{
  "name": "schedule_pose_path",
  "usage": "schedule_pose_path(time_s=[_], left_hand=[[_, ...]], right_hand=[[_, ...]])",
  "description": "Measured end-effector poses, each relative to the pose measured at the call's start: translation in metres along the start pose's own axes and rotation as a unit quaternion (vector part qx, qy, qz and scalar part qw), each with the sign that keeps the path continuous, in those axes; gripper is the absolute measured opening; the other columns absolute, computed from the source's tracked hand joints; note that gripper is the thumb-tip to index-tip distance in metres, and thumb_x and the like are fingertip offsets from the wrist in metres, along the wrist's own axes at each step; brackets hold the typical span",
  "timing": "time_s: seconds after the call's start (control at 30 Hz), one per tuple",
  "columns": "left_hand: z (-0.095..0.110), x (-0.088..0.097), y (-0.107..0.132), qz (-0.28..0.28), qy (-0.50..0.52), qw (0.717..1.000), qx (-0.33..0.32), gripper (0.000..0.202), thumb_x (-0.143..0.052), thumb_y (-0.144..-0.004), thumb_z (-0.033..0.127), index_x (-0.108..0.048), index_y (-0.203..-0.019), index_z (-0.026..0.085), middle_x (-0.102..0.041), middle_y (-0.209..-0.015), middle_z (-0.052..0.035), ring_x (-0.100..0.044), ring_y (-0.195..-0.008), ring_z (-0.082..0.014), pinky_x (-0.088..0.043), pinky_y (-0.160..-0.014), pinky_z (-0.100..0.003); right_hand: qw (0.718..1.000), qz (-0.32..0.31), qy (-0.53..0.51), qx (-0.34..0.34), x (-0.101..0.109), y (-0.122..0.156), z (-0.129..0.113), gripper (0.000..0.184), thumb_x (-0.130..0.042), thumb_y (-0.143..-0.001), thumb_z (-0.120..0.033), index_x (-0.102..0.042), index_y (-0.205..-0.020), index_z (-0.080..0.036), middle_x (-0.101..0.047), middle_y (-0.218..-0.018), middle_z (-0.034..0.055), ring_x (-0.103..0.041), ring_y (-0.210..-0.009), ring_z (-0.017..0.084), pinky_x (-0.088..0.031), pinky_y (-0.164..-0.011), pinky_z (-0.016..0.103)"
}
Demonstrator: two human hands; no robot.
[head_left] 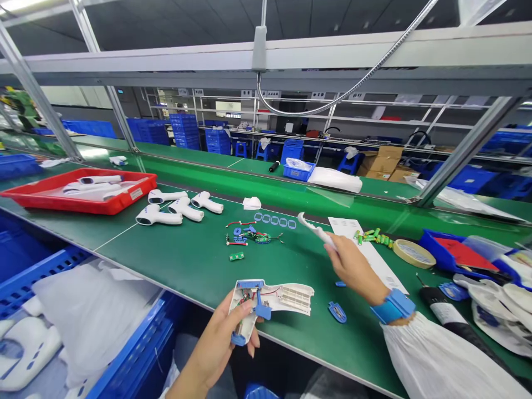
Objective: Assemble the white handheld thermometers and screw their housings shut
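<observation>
My left hand (233, 327) grips an opened white thermometer-gun-shaped housing half (291, 296) near the table's front edge. Blue parts, wires and a circuit board show inside it; its handle points right. Above the table to the right, my right hand (349, 263) is closed on a thin, curved white shell piece (315, 228), seen nearly edge-on. Between and beyond the hands lie wired circuit boards (260, 237), a small green board (236, 256) and a row of blue oval rings (275, 220). A blue oval part (337, 312) rests below my right hand.
Several assembled white gun-shaped devices (160, 215) lie beside a red tray (78, 206). On the right are green battery cells (374, 237), a tape roll (414, 254), a power screwdriver (446, 310) and a blue bin (432, 244). A blue crate (137, 327) stands below left.
</observation>
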State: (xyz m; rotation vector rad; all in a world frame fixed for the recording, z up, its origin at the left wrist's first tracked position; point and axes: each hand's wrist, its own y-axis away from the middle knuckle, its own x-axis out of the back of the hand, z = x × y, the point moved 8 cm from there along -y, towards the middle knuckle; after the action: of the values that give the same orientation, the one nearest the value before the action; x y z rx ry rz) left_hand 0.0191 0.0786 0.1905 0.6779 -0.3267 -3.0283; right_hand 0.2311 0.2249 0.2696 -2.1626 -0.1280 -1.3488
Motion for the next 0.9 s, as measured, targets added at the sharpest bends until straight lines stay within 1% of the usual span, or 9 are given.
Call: schedule_pose_path(time_s=[0.1, 0.2, 0.3, 0.37, 0.43, 0.5, 0.57, 0.73, 0.9], left_hand=[[0.001, -0.001, 0.0, 0.013, -0.013, 1.0, -0.005, 0.038, -0.059, -0.081, 0.042, -0.051, -0.106, 0.014, -0.063, -0.078, -0.0042, -0.055, -0.048, -0.01, -0.044, -0.041, -0.019], [0.004, -0.005, -0.001, 0.02, -0.034, 0.999, -0.019, 0.038, -0.059, -0.081, 0.042, -0.051, -0.106, 0.015, -0.062, -0.073, -0.0021, -0.053, -0.045, -0.0092, -0.044, -0.04, -0.019], [0.004, -0.013, -0.002, -0.001, -0.052, 0.998, -0.027, 0.042, -0.06, -0.081, 0.042, -0.05, -0.112, 0.017, -0.059, -0.067, 0.0012, -0.051, -0.046, -0.0095, -0.043, -0.04, -0.019], [0.001, -0.019, -0.001, -0.024, -0.058, 0.998, -0.023, 0.046, -0.06, -0.081, 0.043, -0.049, -0.119, 0.019, -0.061, -0.07, 0.0012, -0.053, -0.05, -0.0102, -0.044, -0.043, -0.018], [-0.002, -0.024, 0.0, -0.041, -0.052, 0.998, -0.021, 0.047, -0.059, -0.082, 0.045, -0.05, -0.122, 0.022, -0.065, -0.085, -0.0016, -0.06, -0.069, -0.0133, -0.05, -0.062, -0.021], [-0.003, -0.028, 0.004, -0.056, -0.049, 0.997, -0.029, 0.047, -0.055, -0.083, 0.05, -0.052, -0.122, 0.024, -0.063, -0.107, -0.0037, -0.056, -0.101, -0.0183, -0.044, -0.089, -0.025], [-0.002, -0.034, 0.008, -0.078, -0.065, 0.994, -0.045, 0.051, -0.05, -0.084, 0.056, -0.052, -0.123, 0.023, -0.056, -0.122, -0.0049, -0.044, -0.119, -0.0223, -0.033, -0.102, -0.029], [0.004, -0.051, 0.018, -0.159, -0.081, 0.982, -0.055, 0.057, -0.045, -0.084, 0.059, -0.047, -0.128, 0.023, -0.053, -0.125, -0.0073, -0.045, -0.116, -0.0274, -0.036, -0.098, -0.035], [0.007, -0.055, 0.022, -0.171, -0.102, 0.979, -0.046, 0.058, -0.057, -0.079, 0.057, -0.048, -0.125, 0.023, -0.059, -0.111, -0.0052, -0.052, -0.099, -0.023, -0.04, -0.085, -0.028]], right_hand=[[0.988, 0.073, -0.128, -0.042, 0.039, 0.022, -0.013, 0.04, -0.036, -0.091, -0.044, -0.043, -0.121, -0.018, -0.062, -0.099, 0.0116, -0.061, -0.083, 0.025, -0.051, -0.073, 0.04], [0.936, 0.057, -0.331, -0.104, 0.061, 0.054, -0.02, 0.043, -0.05, -0.086, -0.049, -0.045, -0.118, -0.021, -0.067, -0.084, 0.0069, -0.064, -0.067, 0.022, -0.054, -0.061, 0.033], [0.882, -0.068, -0.444, -0.143, 0.054, 0.087, -0.031, 0.042, -0.054, -0.085, -0.048, -0.051, -0.117, -0.021, -0.066, -0.069, 0.0041, -0.062, -0.059, 0.02, -0.053, -0.057, 0.031], [0.845, -0.179, -0.48, -0.156, 0.038, 0.109, -0.041, 0.042, -0.056, -0.083, -0.047, -0.054, -0.116, -0.021, -0.066, -0.071, 0.0042, -0.061, -0.058, 0.018, -0.053, -0.056, 0.03], [0.814, -0.258, -0.494, -0.163, 0.023, 0.124, -0.053, 0.04, -0.06, -0.081, -0.047, -0.059, -0.113, -0.023, -0.066, -0.081, 0.005, -0.06, -0.06, 0.016, -0.052, -0.058, 0.028], [0.803, -0.283, -0.5, -0.159, 0.015, 0.13, -0.062, 0.036, -0.061, -0.08, -0.047, -0.062, -0.11, -0.026, -0.065, -0.086, 0.0037, -0.059, -0.062, 0.013, -0.05, -0.058, 0.024], [0.798, -0.288, -0.507, -0.153, 0.011, 0.13, -0.07, 0.032, -0.061, -0.081, -0.045, -0.063, -0.109, -0.029, -0.064, -0.088, 0.0021, -0.056, -0.062, 0.011, -0.048, -0.058, 0.022], [0.782, -0.269, -0.533, -0.181, 0.009, 0.127, -0.072, 0.028, -0.063, -0.08, -0.041, -0.065, -0.107, -0.033, -0.061, -0.111, 0.0019, -0.055, -0.065, 0.01, -0.049, -0.063, 0.022], [0.788, -0.283, -0.528, -0.145, 0.003, 0.126, -0.071, 0.029, -0.061, -0.083, -0.039, -0.062, -0.111, -0.033, -0.063, -0.101, 0.0008, -0.056, -0.066, 0.01, -0.049, -0.064, 0.021]])
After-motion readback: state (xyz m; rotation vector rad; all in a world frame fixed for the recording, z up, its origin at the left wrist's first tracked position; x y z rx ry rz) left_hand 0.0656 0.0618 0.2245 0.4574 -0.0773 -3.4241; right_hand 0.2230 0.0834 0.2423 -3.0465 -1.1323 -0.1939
